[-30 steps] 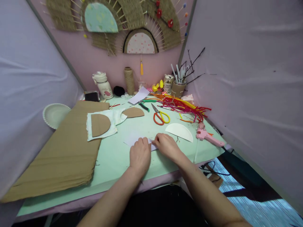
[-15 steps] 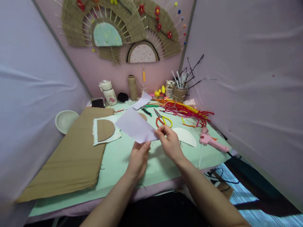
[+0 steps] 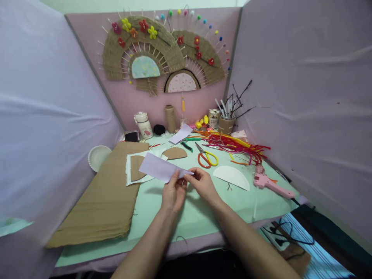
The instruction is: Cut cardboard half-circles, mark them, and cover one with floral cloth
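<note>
A sheet of pale purple paper (image 3: pixel 159 167) is held above the table between both hands. My left hand (image 3: pixel 174 190) grips its lower edge, thumb on top and fingers beneath. At the paper's right corner, my right hand (image 3: pixel 201 183) pinches it between thumb and fingers. Behind the paper lie a cardboard half-disc on white cloth (image 3: pixel 137 169), partly covered, and another cardboard half-disc (image 3: pixel 175 153). To the right of my hands is a white half-disc (image 3: pixel 231 176). Scissors (image 3: pixel 207 155) with red and yellow handles rest farther back.
Flat cardboard (image 3: pixel 99 197) covers the table's left side. A pink glue gun (image 3: pixel 271 184) lies at the right, near red and orange pipe cleaners (image 3: pixel 238 145). Bottle (image 3: pixel 143 125), twine spool (image 3: pixel 170 118) and pot of twigs (image 3: pixel 226 124) stand at the back.
The purple paper now looks narrower and lies flatter, its wide face no longer spread out. Both hands have come closer together. The view has tilted up, showing more of the wall fans.
</note>
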The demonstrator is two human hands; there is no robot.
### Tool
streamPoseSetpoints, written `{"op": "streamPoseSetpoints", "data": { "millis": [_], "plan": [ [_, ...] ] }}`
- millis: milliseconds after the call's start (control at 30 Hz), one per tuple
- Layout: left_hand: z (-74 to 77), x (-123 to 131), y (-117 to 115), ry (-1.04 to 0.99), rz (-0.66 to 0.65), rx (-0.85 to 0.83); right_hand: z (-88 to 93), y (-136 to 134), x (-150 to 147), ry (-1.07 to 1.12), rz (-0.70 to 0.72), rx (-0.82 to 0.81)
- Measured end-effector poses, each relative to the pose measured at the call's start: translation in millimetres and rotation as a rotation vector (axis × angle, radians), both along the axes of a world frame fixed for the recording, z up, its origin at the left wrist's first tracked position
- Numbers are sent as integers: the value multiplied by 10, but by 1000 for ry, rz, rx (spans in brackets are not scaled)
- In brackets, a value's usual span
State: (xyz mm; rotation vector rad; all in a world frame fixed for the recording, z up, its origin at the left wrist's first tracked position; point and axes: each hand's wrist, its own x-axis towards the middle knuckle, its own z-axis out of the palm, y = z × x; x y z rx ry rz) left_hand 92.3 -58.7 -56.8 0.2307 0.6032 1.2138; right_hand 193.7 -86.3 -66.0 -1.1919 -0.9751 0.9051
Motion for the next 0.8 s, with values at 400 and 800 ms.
{"op": "streamPoseSetpoints", "data": {
  "millis": [400, 800],
  "plan": [
    [53, 12, -30, -35, 11, -81, -38, -18, -4, 52, -71, 4],
    [52, 4, -13, -44, 36, -145, -35, -27, 38, 122, -49, -36]
  ]
}}
